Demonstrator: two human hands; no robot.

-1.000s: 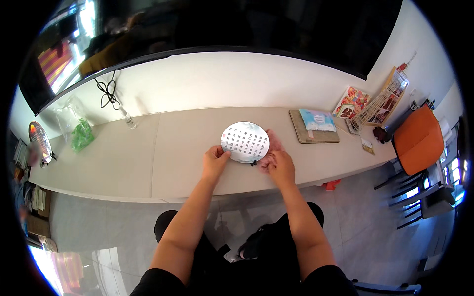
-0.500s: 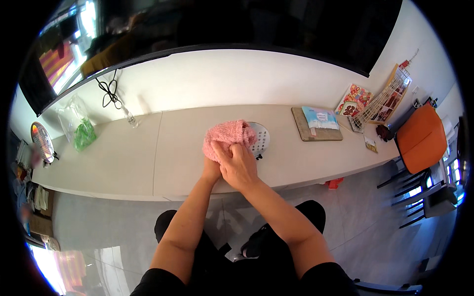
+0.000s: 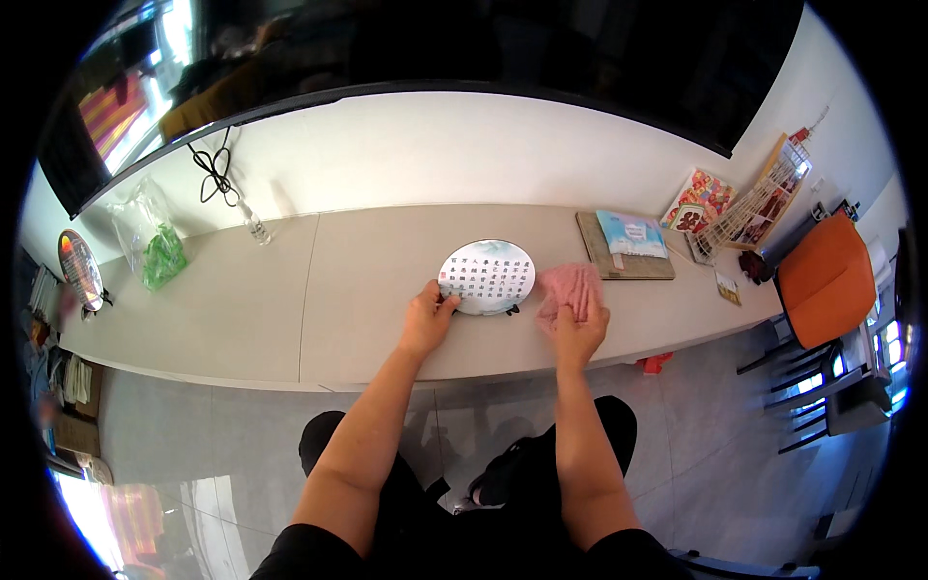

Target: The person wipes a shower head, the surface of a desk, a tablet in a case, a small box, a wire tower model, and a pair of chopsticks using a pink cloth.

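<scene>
An oval white plaque point(image 3: 487, 276) with dark rows of writing stands on a small black stand, at the middle of the long beige cabinet top. My left hand point(image 3: 427, 317) grips its lower left edge, thumb on the front and fingers partly hidden behind. Just right of the plaque, apart from it, a fluffy pink cloth point(image 3: 570, 286) hangs bunched from my right hand point(image 3: 580, 333), which is closed on it.
Along the cabinet point(image 3: 222, 319) to the left are a clear bag with green contents point(image 3: 162, 256), a small clear bottle point(image 3: 255, 228) and another oval plaque point(image 3: 79, 271). A brown folder point(image 3: 638, 266) under a blue-white packet point(image 3: 633, 235) lies right. An orange chair point(image 3: 826, 280) stands beyond.
The pink cloth has come off the plaque and moved right with my right hand, uncovering the plaque's face. My left hand now shows at the plaque's left edge.
</scene>
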